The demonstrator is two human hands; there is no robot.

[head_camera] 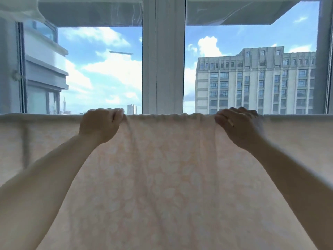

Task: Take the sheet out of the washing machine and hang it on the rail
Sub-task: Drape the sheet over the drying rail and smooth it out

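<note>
A pale peach sheet with a faint white leaf pattern hangs spread across the whole width in front of me, its top edge running level at about mid-height. The rail itself is hidden under that folded top edge. My left hand is closed on the top edge left of centre. My right hand grips the same edge right of centre. The cloth between my hands is slightly gathered into small wrinkles. The washing machine is out of view.
Behind the sheet stands a large window with a white centre post. Sky and a tall grey building show through the glass. A bit of white fabric hangs at the top left corner.
</note>
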